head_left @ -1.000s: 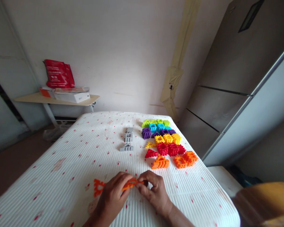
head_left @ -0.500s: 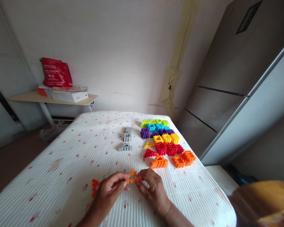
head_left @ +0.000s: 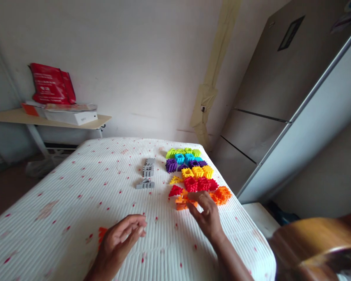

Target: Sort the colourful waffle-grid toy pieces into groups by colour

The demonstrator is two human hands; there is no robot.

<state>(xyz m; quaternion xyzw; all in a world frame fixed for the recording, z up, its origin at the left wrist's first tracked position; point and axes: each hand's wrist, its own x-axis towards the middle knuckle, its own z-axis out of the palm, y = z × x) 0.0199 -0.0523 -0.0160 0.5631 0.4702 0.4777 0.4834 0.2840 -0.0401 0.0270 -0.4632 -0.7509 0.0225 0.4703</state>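
Note:
My right hand (head_left: 207, 214) reaches forward to a stack of flat orange triangle pieces (head_left: 182, 202), its fingertips pinched on the top orange piece there. My left hand (head_left: 120, 239) hovers low over the white red-spotted tablecloth (head_left: 76, 195), fingers loosely curled and apart, holding nothing. A single orange piece (head_left: 101, 234) lies just left of it, partly hidden. Beyond the right hand, toy blocks sit in colour rows: green (head_left: 183, 152), cyan (head_left: 184, 158), purple (head_left: 172, 166), yellow (head_left: 197, 172), red (head_left: 199, 184) and orange (head_left: 222, 194).
Grey pieces (head_left: 147, 171) lie left of the colour rows, with a red triangle (head_left: 175, 191) and a yellow one (head_left: 175, 180) between. A shelf (head_left: 6, 117) at the back left carries a red bag (head_left: 51, 84) and a white box (head_left: 71, 116). A grey fridge (head_left: 280, 97) stands right; a wooden object (head_left: 316, 242) is at lower right.
Both hands held one orange piece together before. Now the right hand has carried it forward to the orange stack, and the left hand has let go and opened. The camera has turned right.

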